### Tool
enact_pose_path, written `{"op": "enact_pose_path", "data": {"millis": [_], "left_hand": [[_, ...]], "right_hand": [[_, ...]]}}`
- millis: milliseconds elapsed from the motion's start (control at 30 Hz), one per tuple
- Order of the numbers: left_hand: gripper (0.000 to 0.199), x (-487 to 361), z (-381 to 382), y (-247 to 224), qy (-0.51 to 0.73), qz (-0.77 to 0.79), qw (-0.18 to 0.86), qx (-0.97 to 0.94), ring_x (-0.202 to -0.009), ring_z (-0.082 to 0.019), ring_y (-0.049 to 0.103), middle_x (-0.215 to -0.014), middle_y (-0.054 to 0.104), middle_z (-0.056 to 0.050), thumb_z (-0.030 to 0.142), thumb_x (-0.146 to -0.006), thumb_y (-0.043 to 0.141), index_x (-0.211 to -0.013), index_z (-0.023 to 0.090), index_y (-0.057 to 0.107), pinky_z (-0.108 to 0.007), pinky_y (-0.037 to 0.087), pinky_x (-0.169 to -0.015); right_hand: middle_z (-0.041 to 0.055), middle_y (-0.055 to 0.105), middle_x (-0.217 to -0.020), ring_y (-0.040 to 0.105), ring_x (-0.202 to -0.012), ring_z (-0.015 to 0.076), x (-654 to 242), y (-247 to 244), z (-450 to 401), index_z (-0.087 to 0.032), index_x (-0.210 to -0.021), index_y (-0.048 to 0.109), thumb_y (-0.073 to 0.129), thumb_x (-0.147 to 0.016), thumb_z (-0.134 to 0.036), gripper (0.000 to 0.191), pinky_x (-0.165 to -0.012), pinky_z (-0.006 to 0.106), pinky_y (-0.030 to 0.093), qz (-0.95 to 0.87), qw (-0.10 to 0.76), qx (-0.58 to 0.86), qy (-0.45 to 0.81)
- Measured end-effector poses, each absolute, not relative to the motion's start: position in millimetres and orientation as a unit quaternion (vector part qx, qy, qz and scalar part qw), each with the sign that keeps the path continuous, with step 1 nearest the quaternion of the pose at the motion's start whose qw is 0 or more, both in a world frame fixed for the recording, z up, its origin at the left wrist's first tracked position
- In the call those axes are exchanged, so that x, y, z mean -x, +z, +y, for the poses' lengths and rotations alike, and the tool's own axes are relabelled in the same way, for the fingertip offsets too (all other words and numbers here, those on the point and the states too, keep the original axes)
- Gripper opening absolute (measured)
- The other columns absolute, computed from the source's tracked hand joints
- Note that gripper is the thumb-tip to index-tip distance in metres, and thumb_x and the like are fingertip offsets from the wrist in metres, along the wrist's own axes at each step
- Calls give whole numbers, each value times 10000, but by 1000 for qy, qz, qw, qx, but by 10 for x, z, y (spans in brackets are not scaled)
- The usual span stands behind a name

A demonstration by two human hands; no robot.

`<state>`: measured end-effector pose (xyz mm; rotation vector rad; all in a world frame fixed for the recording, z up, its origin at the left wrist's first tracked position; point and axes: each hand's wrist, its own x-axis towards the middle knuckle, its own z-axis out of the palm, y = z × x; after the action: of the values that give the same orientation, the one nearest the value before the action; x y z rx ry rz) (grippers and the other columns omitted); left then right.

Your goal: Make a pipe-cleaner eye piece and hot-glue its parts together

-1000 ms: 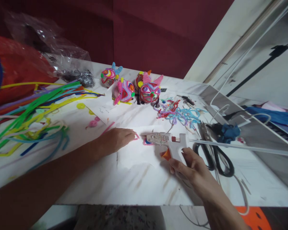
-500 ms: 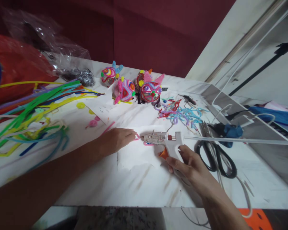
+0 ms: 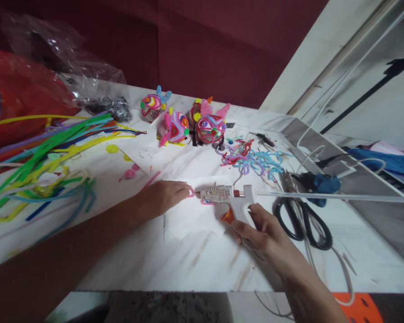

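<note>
My right hand (image 3: 261, 229) is wrapped round the handle of a white hot glue gun (image 3: 242, 202) with an orange trigger; a long glue stick (image 3: 323, 196) sticks out of its back. The nozzle points left, at the fingertips of my left hand (image 3: 170, 194). Those fingers pinch a pink pipe cleaner (image 3: 191, 193), bent into a small loop. White paper (image 3: 185, 222) lies beneath both hands. Partly hidden under the gun is a small pink and blue coiled piece (image 3: 207, 202).
Colourful decorated balls (image 3: 211, 128) stand at the back. Pipe cleaners (image 3: 47, 157) spread over the left side, near a red bag (image 3: 20, 98). Cut pieces (image 3: 252, 157) lie right of centre, with black-handled scissors (image 3: 318, 226) and a cable close to my right hand.
The glue gun has shifted very slightly to the left with my right hand. My left hand keeps its pinch on the pink loop at the nozzle.
</note>
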<state>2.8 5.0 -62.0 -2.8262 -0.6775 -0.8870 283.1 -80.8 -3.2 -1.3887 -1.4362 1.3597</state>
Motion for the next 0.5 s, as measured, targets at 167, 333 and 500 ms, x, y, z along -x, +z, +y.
{"op": "enact_pose_path", "data": {"millis": [167, 333, 500], "left_hand": [[284, -41, 39, -581, -294, -221, 55, 928, -1039, -176, 707, -1090, 738, -117, 178, -1034, 372, -1106, 129, 643, -304, 598, -923], [267, -46, 32, -571, -298, -218, 53, 928, -1036, -177, 708, -1091, 737, -119, 165, -1031, 385, -1094, 126, 642, -311, 605, -912], [248, -46, 37, -589, -304, -215, 42, 927, -1040, -180, 705, -1101, 738, -120, 125, -1005, 424, -1118, 126, 644, -326, 606, -920]], "right_hand": [[-9, 561, -709, 467, -611, 127, -2837, -55, -805, -203, -913, 616, 699, -832, -408, 236, -555, 266, 374, -568, 350, 547, 506], [-27, 506, -665, 429, -591, 123, -2786, -30, -811, -209, -869, 595, 704, -799, -409, 239, -546, 270, 345, -560, 368, 550, 499], [-43, 455, -620, 410, -569, 123, -2735, 6, -812, -214, -828, 575, 704, -760, -417, 250, -535, 274, 338, -553, 381, 557, 488]]}}
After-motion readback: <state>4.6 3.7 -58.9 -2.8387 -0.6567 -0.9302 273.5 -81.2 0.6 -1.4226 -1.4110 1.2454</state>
